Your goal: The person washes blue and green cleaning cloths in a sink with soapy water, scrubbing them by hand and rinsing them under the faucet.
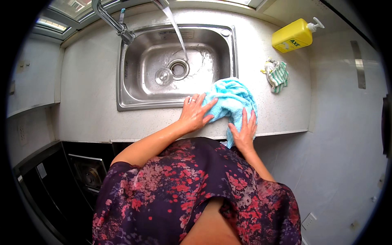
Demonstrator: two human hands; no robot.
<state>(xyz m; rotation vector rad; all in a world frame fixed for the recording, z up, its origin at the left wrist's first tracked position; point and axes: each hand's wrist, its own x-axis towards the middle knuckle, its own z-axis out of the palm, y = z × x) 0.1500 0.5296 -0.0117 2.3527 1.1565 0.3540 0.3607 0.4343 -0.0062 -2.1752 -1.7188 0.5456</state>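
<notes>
A light blue terry towel (231, 96) lies bunched over the sink's front right corner and the counter, one end hanging past the counter's front edge. My left hand (195, 113), with a ring on one finger, rests at the towel's left side. Its fingers are spread and reach the sink rim. Palm down, my right hand (244, 133) lies on the towel's hanging end, fingers apart. Water (176, 29) runs from the faucet (160, 3) into the stainless steel sink (147, 101). A clear round piece (164, 76) sits beside the drain (178, 69).
On the counter (88, 92), a yellow AXE pump bottle (292, 36) stands at the back right. In front of it lies a crumpled green-and-white striped cloth (276, 75). A chrome faucet base (127, 37) rises at the sink's back left corner. A wall (343, 107) bounds the right side.
</notes>
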